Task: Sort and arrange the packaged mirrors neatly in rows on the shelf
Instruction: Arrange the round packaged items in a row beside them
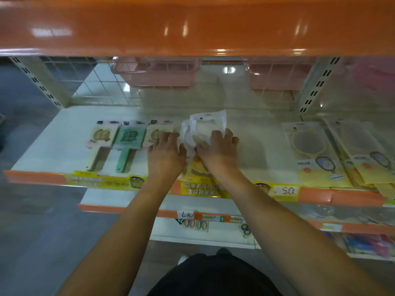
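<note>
Shelf (53, 133), partly sorted: three handled mirrors (126, 137) rowed at nine o'clock, sleeved ones (310, 146) overlapping at three; centre, our right hand (218, 149) grips a white packaged mirror (205, 127), left hand (165, 150) flat beside it.

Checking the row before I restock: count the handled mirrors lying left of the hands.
3: a pink-edged mirror leftmost, a green mirror in the middle, a third mirror partly under the left hand. More may be hidden.
</note>
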Available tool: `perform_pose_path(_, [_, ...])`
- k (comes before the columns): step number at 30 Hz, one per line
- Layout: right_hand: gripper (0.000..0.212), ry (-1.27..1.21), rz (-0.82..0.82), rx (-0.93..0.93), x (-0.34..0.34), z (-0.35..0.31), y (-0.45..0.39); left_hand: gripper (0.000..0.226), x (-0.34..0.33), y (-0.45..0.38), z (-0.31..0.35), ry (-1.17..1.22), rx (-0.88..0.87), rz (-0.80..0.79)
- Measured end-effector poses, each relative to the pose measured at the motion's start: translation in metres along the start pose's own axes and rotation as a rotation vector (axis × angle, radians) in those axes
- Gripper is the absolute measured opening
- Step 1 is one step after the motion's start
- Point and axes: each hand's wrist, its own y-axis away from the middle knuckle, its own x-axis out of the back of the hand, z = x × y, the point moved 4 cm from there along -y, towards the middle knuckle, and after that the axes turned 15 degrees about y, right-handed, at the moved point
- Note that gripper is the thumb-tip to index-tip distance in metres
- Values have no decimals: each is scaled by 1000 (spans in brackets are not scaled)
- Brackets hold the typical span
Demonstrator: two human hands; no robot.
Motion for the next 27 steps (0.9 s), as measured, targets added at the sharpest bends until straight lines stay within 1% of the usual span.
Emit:
perform_pose_path(3, [58, 3, -27, -36, -10, -18, 2, 38, 7, -5, -12, 5, -2, -28])
perform_pose_path(6, [47, -9, -32, -36, -19, -29, 4, 32, 9, -7, -21, 14, -19, -55])
perform_pose_path(10, [34, 85, -15, -25, -30, -34, 3, 31, 8, -9, -28, 18, -50, -68])
perform_pose_path(17, [37, 178, -22, -94, -31, -28, 3, 34, 0, -11, -26, 41, -28, -136])
perform_pose_path(24, [37, 184, -17, -63, -33, -24, 3, 37, -4, -12, -25, 73, -21, -135])
perform_pose_path(27, [42, 160, -40, -59, -31, -21, 3, 38, -7, -14, -18, 83, -33, -136])
